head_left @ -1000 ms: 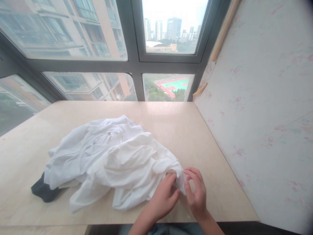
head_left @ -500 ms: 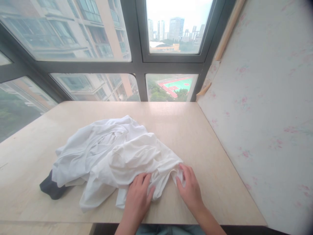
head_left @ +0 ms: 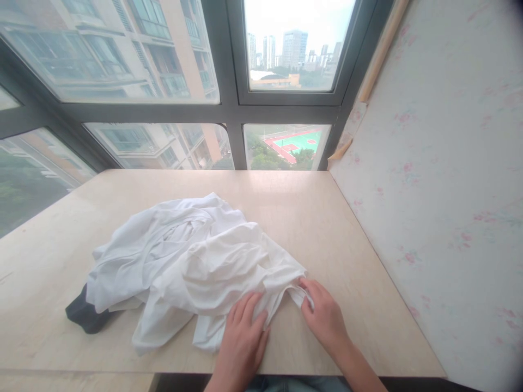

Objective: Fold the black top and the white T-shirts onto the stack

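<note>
A crumpled white cloth, perhaps more than one piece, (head_left: 220, 261) lies in loose folds on the pale wooden surface (head_left: 347, 245). Its lower front edge is under my left hand (head_left: 245, 332), whose fingers rest on the folds, slightly apart. At the cloth's right corner, my right hand (head_left: 324, 313) has its thumb and fingers closed on the fabric. Something dark, black or navy, (head_left: 86, 313) sticks out from beneath the cloth at the left; most of it is hidden.
Dark-framed windows (head_left: 159, 112) rise behind the surface. A wall with flowered paper (head_left: 441, 163) bounds the right side, its paper peeling near the window corner. The surface's front edge runs close to my body.
My left hand has slid right along the cloth's front edge. My right hand has shifted slightly right and down, still at the corner, and the folds between them have moved a little.
</note>
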`<state>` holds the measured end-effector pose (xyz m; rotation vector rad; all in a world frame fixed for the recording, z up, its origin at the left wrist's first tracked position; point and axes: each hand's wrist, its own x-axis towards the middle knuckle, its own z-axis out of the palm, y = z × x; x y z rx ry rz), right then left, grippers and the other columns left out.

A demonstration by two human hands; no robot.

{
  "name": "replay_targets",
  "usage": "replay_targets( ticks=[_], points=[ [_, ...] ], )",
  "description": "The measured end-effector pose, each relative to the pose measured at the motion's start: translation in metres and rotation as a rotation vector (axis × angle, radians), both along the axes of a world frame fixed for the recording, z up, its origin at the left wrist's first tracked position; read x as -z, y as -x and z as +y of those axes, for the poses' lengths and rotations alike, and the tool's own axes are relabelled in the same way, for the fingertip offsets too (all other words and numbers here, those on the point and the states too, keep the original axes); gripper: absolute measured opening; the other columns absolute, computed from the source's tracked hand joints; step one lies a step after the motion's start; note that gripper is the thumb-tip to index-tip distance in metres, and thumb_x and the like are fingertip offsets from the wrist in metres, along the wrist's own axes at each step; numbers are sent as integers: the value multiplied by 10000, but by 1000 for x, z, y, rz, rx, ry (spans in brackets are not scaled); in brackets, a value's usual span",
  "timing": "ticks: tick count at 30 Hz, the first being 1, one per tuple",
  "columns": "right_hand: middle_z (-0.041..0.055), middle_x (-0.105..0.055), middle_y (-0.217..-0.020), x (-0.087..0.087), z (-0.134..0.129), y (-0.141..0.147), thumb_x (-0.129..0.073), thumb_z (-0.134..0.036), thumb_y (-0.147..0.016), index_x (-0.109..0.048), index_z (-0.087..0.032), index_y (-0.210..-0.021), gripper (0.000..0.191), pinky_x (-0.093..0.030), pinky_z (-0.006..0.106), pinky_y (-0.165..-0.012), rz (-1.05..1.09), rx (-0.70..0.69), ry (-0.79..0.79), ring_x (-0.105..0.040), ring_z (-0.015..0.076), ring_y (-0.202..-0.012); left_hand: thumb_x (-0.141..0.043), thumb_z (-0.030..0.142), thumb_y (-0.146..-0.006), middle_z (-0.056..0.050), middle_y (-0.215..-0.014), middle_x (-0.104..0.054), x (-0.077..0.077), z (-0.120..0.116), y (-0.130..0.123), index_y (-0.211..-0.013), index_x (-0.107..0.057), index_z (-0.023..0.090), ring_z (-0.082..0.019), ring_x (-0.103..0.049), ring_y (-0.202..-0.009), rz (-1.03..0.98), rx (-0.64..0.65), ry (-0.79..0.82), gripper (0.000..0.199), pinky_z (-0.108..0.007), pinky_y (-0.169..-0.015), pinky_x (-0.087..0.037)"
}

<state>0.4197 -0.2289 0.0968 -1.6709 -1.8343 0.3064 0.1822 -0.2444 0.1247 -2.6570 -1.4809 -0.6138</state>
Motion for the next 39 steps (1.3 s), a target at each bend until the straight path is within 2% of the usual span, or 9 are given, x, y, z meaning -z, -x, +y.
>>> replay_targets(
  ticks=[7,12,17,21,24,27,32,36,39],
  points=[
    [72,-712,-1046,-4,12,-36,-407,-133,-884,-678,-210,-1054,329,-539,328,-840,92,13,33,-687,204,-971,-434,265,-991,-51,-907,-742,-15,19,27,-994,-646,207,-180,-714,-805,-255,-220,11,220,-265,-716,-549],
    [68,-719,-1048,-16,11,-48,-470,-212,-905,-707,-229,-1042,275,-536,322,-840,150,-186,213,-686,201,-951,-475,307,-987,-24,-894,-749,-27,29,31,-984,-655,215,-165,-717,-787,-346,-249,64,203,-244,-720,-549],
    [80,-725,-1037,-36,7,-53,-503,-386,-937,-730,-230,-1029,291,-528,322,-806,299,-75,284,-673,218,-914,-507,300,-964,-64,-958,-739,-41,34,31,-1011,-675,206,-204,-706,-897,-431,-266,-51,198,-312,-852,-544],
    [57,-695,-905,-52,5,-52,-482,-522,-952,-706,-197,-990,397,-497,274,-717,594,-64,371,-631,197,-828,-473,309,-974,-58,-940,-735,-49,31,26,-1037,-660,189,-193,-707,-857,-550,-352,29,231,-277,-772,-550],
    [10,-561,-705,-61,5,-47,-484,-585,-939,-632,-178,-792,457,-410,233,-593,775,-41,412,-513,144,-664,-436,366,-988,-43,-884,-721,-49,28,23,-1081,-658,186,-172,-682,-735,-585,-386,127,300,-262,-697,-540],
    [-24,-418,-623,-68,5,-43,-540,-638,-890,-523,-177,-672,511,-320,219,-528,899,-4,460,-391,108,-581,-554,505,-919,-15,-824,-693,-45,28,27,-1143,-655,198,-145,-626,-601,-550,-341,212,394,-253,-633,-530],
    [-31,-425,-643,-79,6,-52,-588,-650,-856,-526,-171,-710,504,-283,204,-524,1015,-106,636,-366,91,-572,-760,660,-663,-7,-758,-667,-47,35,39,-1075,-690,214,-183,-643,-631,-452,-232,370,612,-289,-652,-550],
    [-5,-539,-712,-88,6,-71,-661,-657,-793,-644,-182,-864,481,-316,202,-540,850,-272,758,-448,110,-614,-789,692,-580,-3,-714,-653,-58,38,44,-976,-688,215,-181,-613,-588,-398,-153,489,628,-285,-606,-531],
    [33,-661,-955,-99,3,-82,-783,-595,-689,-706,-243,-1039,502,-444,228,-680,644,-394,768,-582,173,-804,-819,661,-552,-13,-758,-686,-70,39,49,-991,-684,227,-191,-635,-632,-343,-116,560,632,-285,-639,-526]
  ],
)
